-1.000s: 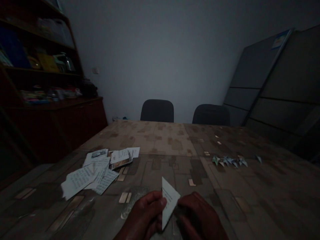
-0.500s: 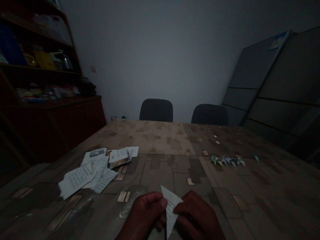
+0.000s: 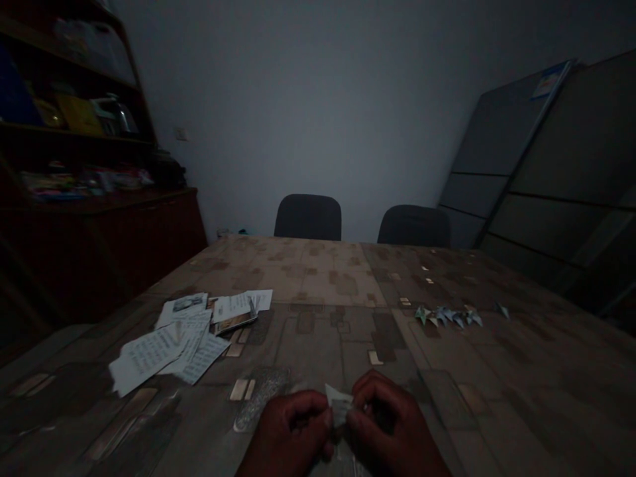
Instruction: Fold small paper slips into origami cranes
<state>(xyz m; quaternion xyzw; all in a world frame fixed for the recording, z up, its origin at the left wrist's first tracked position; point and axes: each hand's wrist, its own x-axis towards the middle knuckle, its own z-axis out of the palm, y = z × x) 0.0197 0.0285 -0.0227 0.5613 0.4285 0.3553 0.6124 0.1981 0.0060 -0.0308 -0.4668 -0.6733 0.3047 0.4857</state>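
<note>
Small folded piece of pale paper (image 3: 340,411) held from both sides

From the head view, the folded paper sits low and near the middle, just above the brown patchwork-patterned surface (image 3: 318,344). The bare left hand (image 3: 292,430) pinches its left edge between thumb and curled fingers; the bare right hand (image 3: 392,424) grips its right edge in the same way, so neither is nearer: the paper lies directly between the two sets of fingers, touching both. One pale corner points up and away, leaning toward the left hand; the lower part is dim and partly covered by the thumbs, so I cannot tell its long axis for certain

Well apart to the left lies a loose, overlapping pile of white printed paper sheets (image 3: 149,358). Farther off to the right stands a close row of small, pointed, pale folded-paper shapes (image 3: 444,317), with one lone bluish-grey folded shape (image 3: 503,310) beyond its right end
</note>
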